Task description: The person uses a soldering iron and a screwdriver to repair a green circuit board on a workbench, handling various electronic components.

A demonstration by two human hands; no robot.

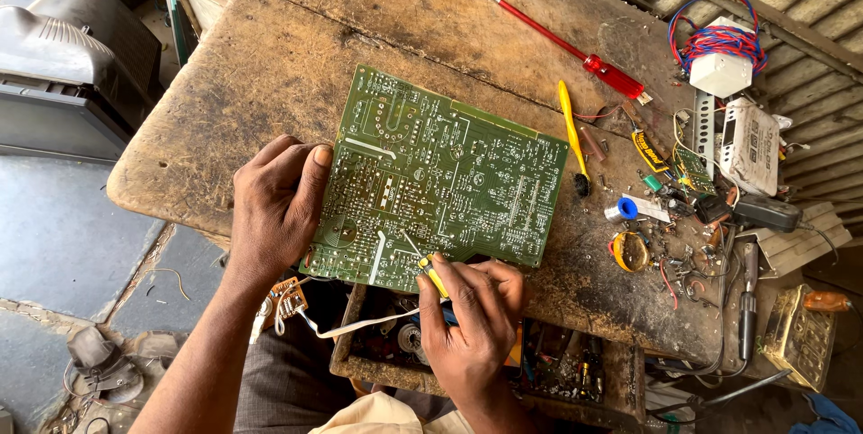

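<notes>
The green circuit board [440, 182] is lying solder-side up mid-table [297, 48], the left hand [274, 209] pressing flat on its nine o'clock edge while the right hand [472, 313], at six o'clock, is pinching a yellow-handled tool [431, 274] to it, a red screwdriver [553, 34] lying toward one o'clock.

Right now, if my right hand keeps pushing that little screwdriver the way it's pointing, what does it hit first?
The right hand aims the small screwdriver up-left, so it would probably meet the green circuit board first; its tip already seems to touch the solder side.
</notes>
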